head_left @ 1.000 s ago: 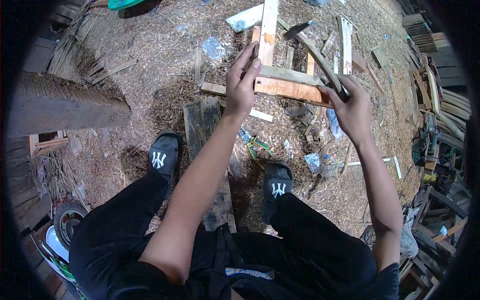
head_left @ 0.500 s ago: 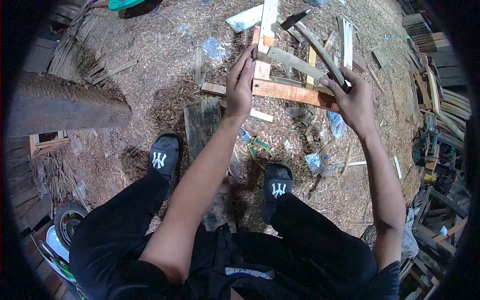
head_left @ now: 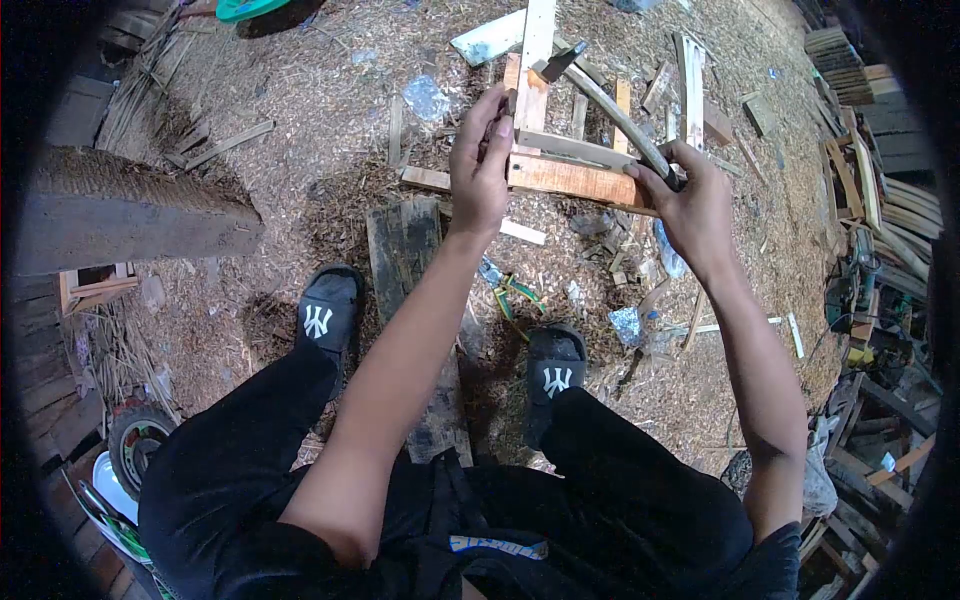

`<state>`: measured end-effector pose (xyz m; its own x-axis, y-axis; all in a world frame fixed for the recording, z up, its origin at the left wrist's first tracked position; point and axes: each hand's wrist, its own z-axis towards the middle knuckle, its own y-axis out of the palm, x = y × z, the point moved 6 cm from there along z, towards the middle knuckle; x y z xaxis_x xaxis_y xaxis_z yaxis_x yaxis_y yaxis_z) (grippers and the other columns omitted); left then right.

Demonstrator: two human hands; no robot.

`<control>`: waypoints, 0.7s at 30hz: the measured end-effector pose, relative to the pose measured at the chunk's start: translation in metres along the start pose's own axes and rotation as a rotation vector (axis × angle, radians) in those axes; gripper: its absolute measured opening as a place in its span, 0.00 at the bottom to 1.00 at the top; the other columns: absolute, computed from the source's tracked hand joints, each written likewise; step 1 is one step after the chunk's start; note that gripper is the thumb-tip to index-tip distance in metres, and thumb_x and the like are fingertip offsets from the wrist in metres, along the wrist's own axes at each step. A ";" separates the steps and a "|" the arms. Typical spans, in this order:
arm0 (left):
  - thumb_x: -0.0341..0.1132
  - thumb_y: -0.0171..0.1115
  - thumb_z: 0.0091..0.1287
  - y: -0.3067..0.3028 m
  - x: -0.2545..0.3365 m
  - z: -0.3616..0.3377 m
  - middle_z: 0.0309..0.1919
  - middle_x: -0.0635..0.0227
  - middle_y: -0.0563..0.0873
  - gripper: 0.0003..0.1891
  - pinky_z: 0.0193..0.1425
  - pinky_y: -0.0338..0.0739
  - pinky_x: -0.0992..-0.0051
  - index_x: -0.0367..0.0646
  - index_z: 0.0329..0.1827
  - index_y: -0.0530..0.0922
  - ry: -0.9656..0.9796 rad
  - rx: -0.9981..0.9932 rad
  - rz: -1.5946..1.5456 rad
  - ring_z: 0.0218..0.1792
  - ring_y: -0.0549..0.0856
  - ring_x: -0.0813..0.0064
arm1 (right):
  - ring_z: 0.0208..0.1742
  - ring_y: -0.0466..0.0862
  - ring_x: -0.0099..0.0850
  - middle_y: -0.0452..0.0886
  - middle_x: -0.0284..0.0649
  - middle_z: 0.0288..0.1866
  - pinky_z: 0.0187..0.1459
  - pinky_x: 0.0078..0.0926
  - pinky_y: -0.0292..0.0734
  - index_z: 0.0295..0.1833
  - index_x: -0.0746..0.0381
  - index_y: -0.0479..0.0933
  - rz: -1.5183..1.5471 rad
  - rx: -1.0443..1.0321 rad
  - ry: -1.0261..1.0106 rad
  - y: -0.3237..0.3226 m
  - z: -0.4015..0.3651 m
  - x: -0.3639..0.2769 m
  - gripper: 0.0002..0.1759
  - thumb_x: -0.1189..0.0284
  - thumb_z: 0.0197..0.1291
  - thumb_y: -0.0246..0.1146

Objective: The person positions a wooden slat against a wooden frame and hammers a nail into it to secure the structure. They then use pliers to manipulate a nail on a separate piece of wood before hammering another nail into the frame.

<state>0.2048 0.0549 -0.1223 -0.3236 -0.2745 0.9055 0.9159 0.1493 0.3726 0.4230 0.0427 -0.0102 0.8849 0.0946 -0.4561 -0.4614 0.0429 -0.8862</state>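
My left hand (head_left: 478, 175) is closed around the corner of a wooden frame (head_left: 538, 40), where an upright pale board meets a crosspiece. That crosspiece is a reddish plank (head_left: 580, 182) running rightward to my other hand. A thin greyish slat (head_left: 575, 149) lies along the plank's far side, its right end by my right fingers. My right hand (head_left: 700, 205) is closed on the handle of a hammer (head_left: 622, 118), near its lower end, and also meets the right end of the plank and slat. The hammer's dark head points up and left, over the upright board.
A dark worn board (head_left: 405, 240) lies on the chip-covered ground between my sandalled feet. A thick timber beam (head_left: 140, 205) juts in from the left. Several wood offcuts (head_left: 690, 85) lie beyond the frame, and stacked scrap wood (head_left: 900, 230) lines the right.
The greyish slat has come down toward the reddish plank and now lies along it. My right hand and the hammer have shifted left, with the hammer head lower over the upright board.
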 end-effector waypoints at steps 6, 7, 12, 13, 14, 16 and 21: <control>0.28 0.55 0.79 -0.008 -0.007 0.001 0.50 0.64 0.86 0.11 0.53 0.75 0.78 0.39 0.60 0.78 0.060 0.007 -0.137 0.48 0.82 0.81 | 0.32 0.81 0.37 0.82 0.49 0.34 0.37 0.38 0.76 0.41 0.69 0.78 0.037 0.071 -0.046 0.001 -0.001 0.004 0.19 0.68 0.56 0.78; 0.28 0.55 0.79 -0.009 -0.009 0.003 0.49 0.65 0.86 0.10 0.50 0.74 0.80 0.39 0.58 0.79 0.058 0.013 -0.102 0.45 0.81 0.83 | 0.32 0.81 0.37 0.82 0.49 0.34 0.37 0.38 0.76 0.41 0.69 0.78 0.037 0.072 -0.045 0.002 0.000 0.006 0.19 0.68 0.56 0.78; 0.28 0.55 0.78 -0.009 -0.003 0.004 0.48 0.66 0.87 0.07 0.44 0.73 0.83 0.40 0.53 0.81 0.093 0.074 -0.048 0.40 0.80 0.85 | 0.31 0.80 0.38 0.81 0.48 0.33 0.36 0.38 0.76 0.40 0.68 0.78 0.079 0.109 -0.021 0.006 0.003 0.015 0.19 0.68 0.55 0.79; 0.29 0.57 0.78 -0.008 0.003 0.001 0.49 0.64 0.87 0.08 0.46 0.75 0.81 0.41 0.53 0.81 0.092 0.084 0.058 0.43 0.82 0.82 | 0.31 0.80 0.38 0.81 0.48 0.33 0.36 0.38 0.76 0.40 0.68 0.78 0.079 0.113 -0.021 0.005 0.003 0.015 0.19 0.68 0.55 0.79; 0.29 0.58 0.77 -0.007 0.008 0.000 0.51 0.61 0.86 0.08 0.48 0.77 0.79 0.41 0.54 0.82 0.091 0.095 0.165 0.46 0.83 0.79 | 0.31 0.81 0.37 0.81 0.48 0.33 0.36 0.38 0.76 0.40 0.68 0.78 0.062 0.118 -0.029 0.005 0.003 0.015 0.18 0.69 0.55 0.78; 0.30 0.59 0.75 -0.009 0.010 0.001 0.55 0.58 0.85 0.09 0.52 0.78 0.75 0.41 0.55 0.82 0.174 0.049 0.230 0.51 0.84 0.73 | 0.31 0.81 0.36 0.81 0.47 0.33 0.36 0.37 0.76 0.40 0.68 0.78 0.044 0.124 -0.034 0.006 0.001 0.016 0.17 0.70 0.56 0.78; 0.35 0.66 0.73 0.003 0.021 0.000 0.66 0.50 0.78 0.16 0.60 0.79 0.72 0.43 0.61 0.82 0.301 -0.042 0.439 0.59 0.83 0.68 | 0.32 0.83 0.34 0.82 0.44 0.35 0.36 0.33 0.78 0.39 0.67 0.78 0.255 0.263 -0.115 -0.003 -0.001 0.013 0.13 0.74 0.56 0.76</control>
<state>0.2004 0.0499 -0.1021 0.1692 -0.4558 0.8739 0.9606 0.2746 -0.0428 0.4365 0.0431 -0.0134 0.7335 0.2452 -0.6340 -0.6797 0.2559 -0.6874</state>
